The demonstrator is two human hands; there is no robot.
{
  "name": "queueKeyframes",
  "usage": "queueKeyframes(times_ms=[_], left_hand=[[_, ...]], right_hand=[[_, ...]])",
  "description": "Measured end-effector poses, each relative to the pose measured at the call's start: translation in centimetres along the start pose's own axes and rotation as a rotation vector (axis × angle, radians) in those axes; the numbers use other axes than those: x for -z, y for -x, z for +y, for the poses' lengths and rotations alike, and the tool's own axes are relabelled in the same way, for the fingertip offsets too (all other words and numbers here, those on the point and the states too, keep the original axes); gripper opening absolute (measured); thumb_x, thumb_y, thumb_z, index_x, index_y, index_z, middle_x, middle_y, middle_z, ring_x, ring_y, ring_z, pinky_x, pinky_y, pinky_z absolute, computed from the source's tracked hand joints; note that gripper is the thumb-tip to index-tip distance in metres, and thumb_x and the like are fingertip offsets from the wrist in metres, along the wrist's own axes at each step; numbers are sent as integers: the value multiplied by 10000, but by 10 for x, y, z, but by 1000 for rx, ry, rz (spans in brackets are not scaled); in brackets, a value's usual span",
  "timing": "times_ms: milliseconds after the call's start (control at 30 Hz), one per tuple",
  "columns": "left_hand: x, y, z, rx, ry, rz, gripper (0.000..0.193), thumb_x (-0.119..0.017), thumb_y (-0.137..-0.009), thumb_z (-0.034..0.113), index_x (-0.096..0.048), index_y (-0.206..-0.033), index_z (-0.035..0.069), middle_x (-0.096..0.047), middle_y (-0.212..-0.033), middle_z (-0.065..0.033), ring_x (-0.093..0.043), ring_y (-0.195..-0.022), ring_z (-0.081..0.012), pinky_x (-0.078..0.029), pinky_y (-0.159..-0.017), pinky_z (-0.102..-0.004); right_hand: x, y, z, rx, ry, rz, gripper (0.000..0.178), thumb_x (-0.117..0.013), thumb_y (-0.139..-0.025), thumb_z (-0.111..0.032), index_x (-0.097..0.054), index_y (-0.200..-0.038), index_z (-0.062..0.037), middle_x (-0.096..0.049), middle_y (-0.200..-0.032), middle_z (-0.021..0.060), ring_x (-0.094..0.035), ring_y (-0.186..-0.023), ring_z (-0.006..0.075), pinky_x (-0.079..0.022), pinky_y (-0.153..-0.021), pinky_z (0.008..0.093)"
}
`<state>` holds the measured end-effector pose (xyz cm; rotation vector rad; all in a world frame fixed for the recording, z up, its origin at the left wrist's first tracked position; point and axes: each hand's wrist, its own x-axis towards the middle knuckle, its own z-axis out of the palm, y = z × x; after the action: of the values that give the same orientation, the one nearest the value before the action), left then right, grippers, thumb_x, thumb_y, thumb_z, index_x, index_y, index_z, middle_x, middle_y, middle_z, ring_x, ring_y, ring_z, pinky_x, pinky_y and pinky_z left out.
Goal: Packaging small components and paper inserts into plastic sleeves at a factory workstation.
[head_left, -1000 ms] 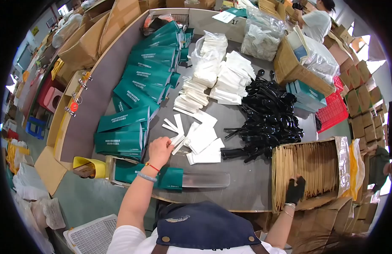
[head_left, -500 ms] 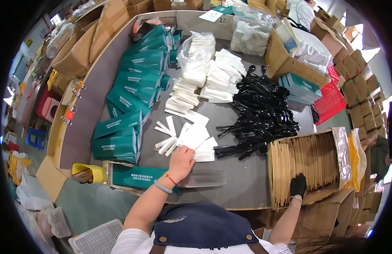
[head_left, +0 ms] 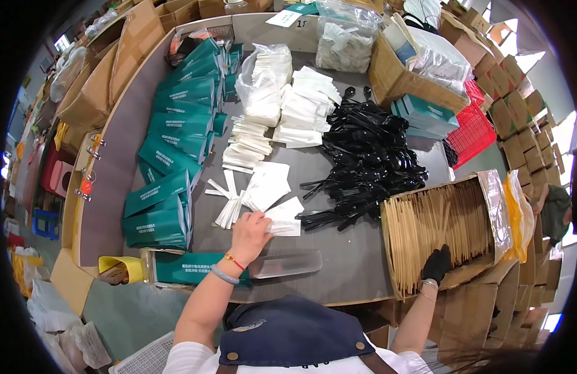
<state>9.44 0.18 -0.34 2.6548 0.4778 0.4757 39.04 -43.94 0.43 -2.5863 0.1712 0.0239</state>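
The grey table [head_left: 351, 268] carries everything in reach; I take the heap of black spoons [head_left: 366, 165], in its middle right part, as my landmark. To the left of the heap, along the side wall, the teal bags [head_left: 176, 140] lie overlapped like a fan; to the right of the heap, nearer to the person, stands an open carton [head_left: 472, 275], packed with slim tan sticks [head_left: 438, 218]; to the left of the heap, close by, a pile of white packets [head_left: 307, 109] is spread, partly bagged. Nearer to the person than the heap, a clear plastic strip [head_left: 288, 263] lies by the table edge.

The left hand [head_left: 251, 234] is left of the heap, with bent fingers at the edge of a loose white packet [head_left: 287, 218]; this packet lies just beside the spoon handles; whether its grip pinches the packet or only presses on it, I cannot tell. The gloved right hand [head_left: 436, 267], right of the heap, rests at the near ends of the sticks; its grip is turned away, so I cannot tell if it is closed.

The step in hand seems to be picking out one item from each supply; in my judgement, the next move calls for separating a single packet and a single stick, without dragging their neighbours.
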Motion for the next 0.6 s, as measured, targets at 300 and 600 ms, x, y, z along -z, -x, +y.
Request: queueKeyframes(times_ms=[300, 600], left_hand=[[3, -2, -1, 29, 24, -41, 381, -809, -632, 107, -651, -979, 88, -571, -939, -71, -551, -886, -284, -482, -764, -391], [1, 1, -2, -36, 47, -13, 280, -761, -680, 106, -619, -922, 118, -585, -932, -39, -560, -892, -250, -433, -742, -385]], right_hand=[[-63, 79, -167, 904, 36, -215, 261, -673, -810, -65, -657, -1063, -127, -618, -889, 113, -631, -806, 315, -508, -705, 383], [-90, 51, -194, 1151, 472, -403, 197, -683, -738, -137, -686, -930, -179, -625, -883, 54, -639, -877, 261, -526, -724, 401]])
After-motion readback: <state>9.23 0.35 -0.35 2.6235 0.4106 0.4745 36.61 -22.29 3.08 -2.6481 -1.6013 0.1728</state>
